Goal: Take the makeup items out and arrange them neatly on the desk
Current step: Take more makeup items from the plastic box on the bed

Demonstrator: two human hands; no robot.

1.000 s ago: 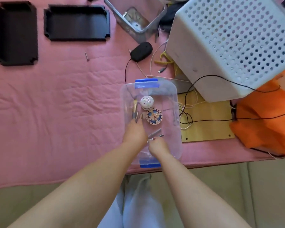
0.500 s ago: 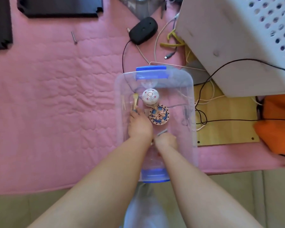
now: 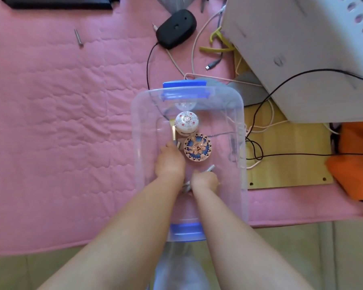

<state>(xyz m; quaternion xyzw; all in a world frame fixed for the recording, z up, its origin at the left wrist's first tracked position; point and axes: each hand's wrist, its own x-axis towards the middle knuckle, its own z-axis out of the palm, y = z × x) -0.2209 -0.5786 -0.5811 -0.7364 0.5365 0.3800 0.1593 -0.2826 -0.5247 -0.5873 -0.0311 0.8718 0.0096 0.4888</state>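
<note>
A clear plastic bin (image 3: 240, 114) with blue handles stands on the pink quilted cloth (image 3: 61, 122). Inside it lie a white round jar with a jewelled lid (image 3: 186, 123), a blue and rose-gold round compact (image 3: 197, 147) and a gold-handled makeup brush (image 3: 173, 132). Both of my hands reach down into the bin. My left hand (image 3: 170, 162) curls its fingers at the lower end of the brush, beside small silver sticks (image 3: 178, 144). My right hand (image 3: 203, 180) grips a thin silver pencil (image 3: 211, 168), whose end sticks out above the knuckles.
A black mouse (image 3: 176, 28) and loose cables (image 3: 194, 49) lie beyond the bin. A white perforated basket (image 3: 302, 49) fills the upper right, over a wooden board (image 3: 281, 164). Orange cloth (image 3: 354, 160) is at the right, a nail (image 3: 78, 37) and a black tray (image 3: 57, 3) at the upper left.
The view has dropped closer to the bin. My left hand has edged forward towards the brush; my right hand stays low in the bin, holding the silver pencil.
</note>
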